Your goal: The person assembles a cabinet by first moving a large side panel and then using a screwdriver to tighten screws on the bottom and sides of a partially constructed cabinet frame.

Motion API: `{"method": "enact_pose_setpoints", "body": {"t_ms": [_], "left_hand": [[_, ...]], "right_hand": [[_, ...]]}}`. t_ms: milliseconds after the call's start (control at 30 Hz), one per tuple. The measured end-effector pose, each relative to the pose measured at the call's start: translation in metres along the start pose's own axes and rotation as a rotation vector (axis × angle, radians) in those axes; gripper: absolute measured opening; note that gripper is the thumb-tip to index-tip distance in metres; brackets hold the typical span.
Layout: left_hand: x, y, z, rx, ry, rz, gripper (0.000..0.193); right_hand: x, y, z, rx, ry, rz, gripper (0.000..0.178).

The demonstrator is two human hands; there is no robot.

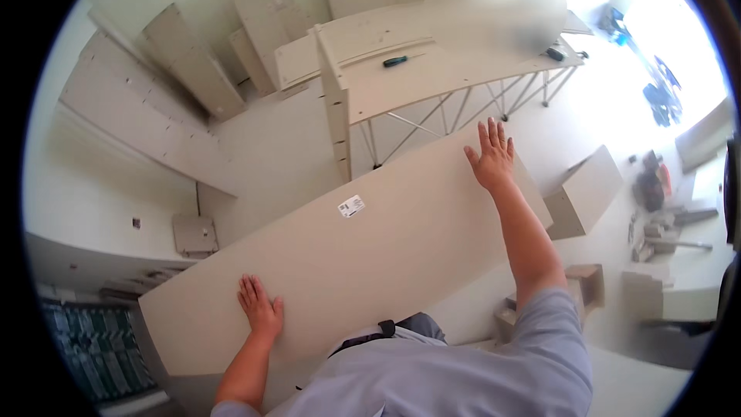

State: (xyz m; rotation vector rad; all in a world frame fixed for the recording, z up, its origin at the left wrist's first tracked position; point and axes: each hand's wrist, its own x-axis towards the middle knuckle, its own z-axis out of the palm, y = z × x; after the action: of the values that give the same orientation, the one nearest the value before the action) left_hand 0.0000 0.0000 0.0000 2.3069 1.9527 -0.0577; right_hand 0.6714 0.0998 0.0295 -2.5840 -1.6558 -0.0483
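A long beige furniture panel (386, 255) stretches across in front of my body, with a small white label (351, 206) near its far edge. My left hand (261, 306) lies flat on the panel toward its left end, fingers extended. Farther up, my right hand (492, 159) rests on the panel's far right part, palm down and fingers spread. Neither hand grasps anything. What supports the panel is hidden beneath it.
Beyond the panel, a beige board on thin metal folding legs (463, 108) carries a screwdriver (396, 61) and a dark tool (554, 54). An upright panel (333, 100) stands at its left end. Boards (193, 62) lean against the walls; a box-like piece (585, 194) sits right.
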Motion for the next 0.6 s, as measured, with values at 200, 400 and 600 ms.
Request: {"method": "enact_pose_setpoints", "body": {"t_ms": [200,400,600], "left_hand": [[0.008,0.007,-0.018,-0.012,-0.052,-0.038,0.091],[0.006,0.008,-0.007,-0.023,0.052,-0.01,0.093],[0.011,0.015,-0.017,-0.056,0.027,-0.037,0.092]], "right_hand": [[0.02,-0.057,0.02,0.032,-0.122,-0.098,0.077],[0.037,-0.064,0.01,-0.059,-0.14,-0.201,0.075],[0.044,-0.143,0.012,-0.013,-0.246,-0.378,0.052]]}}
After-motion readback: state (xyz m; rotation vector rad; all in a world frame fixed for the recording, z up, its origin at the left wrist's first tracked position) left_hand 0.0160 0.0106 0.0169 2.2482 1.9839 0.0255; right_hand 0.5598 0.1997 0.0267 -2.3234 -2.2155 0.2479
